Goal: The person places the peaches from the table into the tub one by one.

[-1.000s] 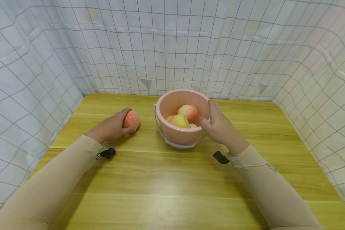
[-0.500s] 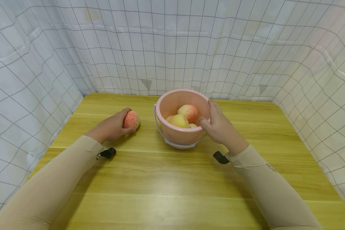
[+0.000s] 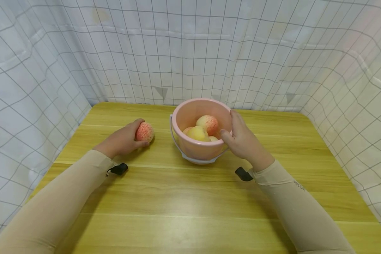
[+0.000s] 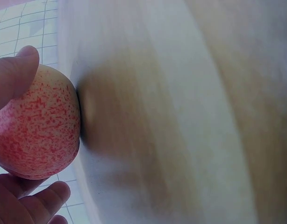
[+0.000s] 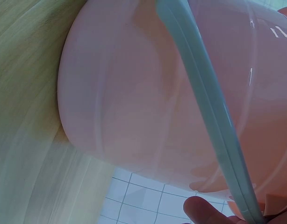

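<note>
A red-speckled peach (image 3: 145, 132) sits on the table left of the bucket. My left hand (image 3: 124, 138) holds it from the left, thumb on the near side and fingers on the far side. In the left wrist view the peach (image 4: 38, 123) rests against the wood between thumb and fingers. A pink bucket (image 3: 198, 150) stands upright at the table's middle, its pale handle (image 3: 199, 161) hanging down in front. My right hand (image 3: 246, 141) grips its right rim, thumb inside, fingers mostly hidden outside. Inside lie several fruits, among them a red-and-yellow peach (image 3: 207, 124) and a yellow one (image 3: 198, 134).
The wooden table (image 3: 177, 211) reaches back to a white grid-patterned curtain (image 3: 197, 53), which also hangs at both sides. A black wrist mount (image 3: 119, 169) juts from the left sleeve, and another black mount (image 3: 243, 174) from the right.
</note>
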Demonstrator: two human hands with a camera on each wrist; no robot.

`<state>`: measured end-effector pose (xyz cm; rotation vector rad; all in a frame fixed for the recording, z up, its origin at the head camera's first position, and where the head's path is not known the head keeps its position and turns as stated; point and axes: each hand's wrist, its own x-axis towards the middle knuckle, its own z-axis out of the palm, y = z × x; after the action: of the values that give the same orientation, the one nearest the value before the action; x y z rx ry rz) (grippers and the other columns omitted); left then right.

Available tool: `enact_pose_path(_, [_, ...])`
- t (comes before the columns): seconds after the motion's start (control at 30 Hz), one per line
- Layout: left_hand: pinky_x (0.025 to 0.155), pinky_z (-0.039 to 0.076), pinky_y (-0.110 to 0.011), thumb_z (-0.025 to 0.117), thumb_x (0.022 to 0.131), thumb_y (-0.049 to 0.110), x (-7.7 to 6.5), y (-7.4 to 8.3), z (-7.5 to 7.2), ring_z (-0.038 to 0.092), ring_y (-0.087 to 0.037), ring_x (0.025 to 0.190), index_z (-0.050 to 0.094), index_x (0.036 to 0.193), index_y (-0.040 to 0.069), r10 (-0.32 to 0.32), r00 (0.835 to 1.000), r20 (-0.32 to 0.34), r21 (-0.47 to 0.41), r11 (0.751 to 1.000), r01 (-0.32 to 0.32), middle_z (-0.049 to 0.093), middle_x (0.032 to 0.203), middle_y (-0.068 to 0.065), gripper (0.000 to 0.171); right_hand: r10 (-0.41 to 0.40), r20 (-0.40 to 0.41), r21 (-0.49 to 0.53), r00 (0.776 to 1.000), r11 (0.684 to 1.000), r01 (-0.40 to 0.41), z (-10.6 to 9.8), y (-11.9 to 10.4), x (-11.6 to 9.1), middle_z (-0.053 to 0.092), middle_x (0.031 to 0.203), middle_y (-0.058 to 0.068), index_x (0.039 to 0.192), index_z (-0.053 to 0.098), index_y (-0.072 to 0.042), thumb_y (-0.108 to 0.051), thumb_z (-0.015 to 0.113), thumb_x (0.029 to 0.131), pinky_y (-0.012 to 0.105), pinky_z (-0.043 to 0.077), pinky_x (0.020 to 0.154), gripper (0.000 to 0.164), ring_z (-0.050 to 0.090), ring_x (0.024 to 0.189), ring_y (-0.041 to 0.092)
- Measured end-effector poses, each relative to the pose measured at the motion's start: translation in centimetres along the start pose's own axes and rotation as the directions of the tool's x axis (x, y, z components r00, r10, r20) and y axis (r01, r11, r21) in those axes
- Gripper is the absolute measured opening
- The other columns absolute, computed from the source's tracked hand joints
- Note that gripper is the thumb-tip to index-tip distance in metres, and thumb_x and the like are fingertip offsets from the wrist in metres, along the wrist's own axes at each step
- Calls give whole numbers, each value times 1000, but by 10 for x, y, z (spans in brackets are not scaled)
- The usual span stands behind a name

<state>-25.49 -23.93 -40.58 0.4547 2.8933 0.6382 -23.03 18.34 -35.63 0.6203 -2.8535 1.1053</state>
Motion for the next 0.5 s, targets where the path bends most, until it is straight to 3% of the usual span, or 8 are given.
enact_pose_path(0.5, [108,49,-63,76,96,39,0,-3,2,59,-42,129,28,159,3,1,1000,-9,-5,1000,-1,53,146,-25,86,-11,-10,9,1000,1000,11,1,2,1,13,174,23,167,3,2,-32,47,103,60,27,126,85,27,158,38])
